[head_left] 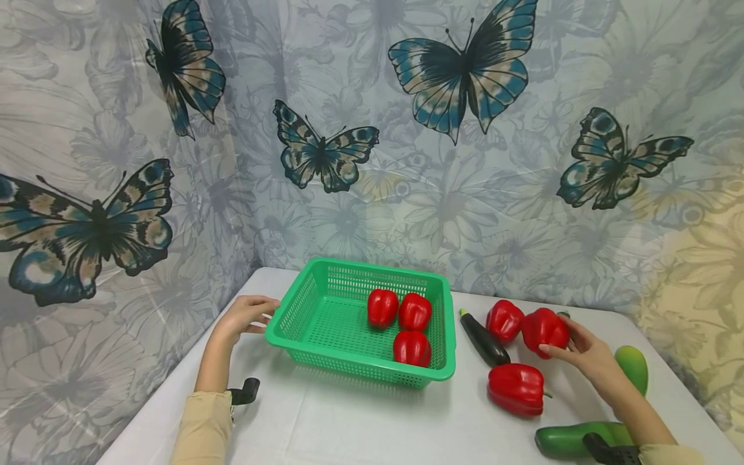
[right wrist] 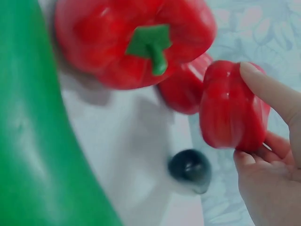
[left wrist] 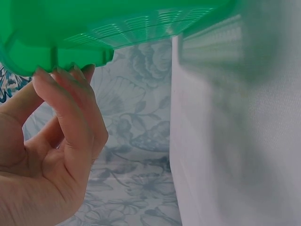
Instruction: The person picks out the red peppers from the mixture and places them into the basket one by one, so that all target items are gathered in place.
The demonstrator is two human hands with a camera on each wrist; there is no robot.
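Beige sleeves [head_left: 202, 426], two, at the near edge; a black wrist camera [head_left: 247, 391] is worn beside each cuff.

Green basket [head_left: 334, 326], one: rectangular, perforated, upright on a white table [head_left: 331, 426]. Bearings are read in the head view, twelve o'clock pointing to the wall.

Peppers in the basket [head_left: 412, 349], three: red, lying at two, three and four o'clock from its centre.

Left hand [head_left: 247, 314]: at the basket's nine o'clock; fingers loosely bent, tips touching the underside of the rim.

Right hand [head_left: 587, 352]: well outside the basket, at three o'clock; thumb and fingers clamped on a red bell pepper, pinching it from opposite sides.

Held pepper [head_left: 543, 332], one: at the right hand's fingertips; whether it bears on the table cannot be told.

Loose items, bearings from the held pepper:
– Far pepper [head_left: 504, 321], red, just beside it, ten o'clock.
– Eggplant [head_left: 484, 337], dark, slender, nine o'clock, between basket and peppers.
– Near pepper [head_left: 516, 389], red, green-stemmed, on its side, seven o'clock.
– Long green vegetable [head_left: 566, 441], five o'clock, partly behind the right wrist camera.
– Rounded green vegetable [head_left: 632, 365], four o'clock, partly behind the right forearm.

Wall covering [head_left: 360, 226]: grey floral, printed with blue-and-tan butterflies [head_left: 465, 64].
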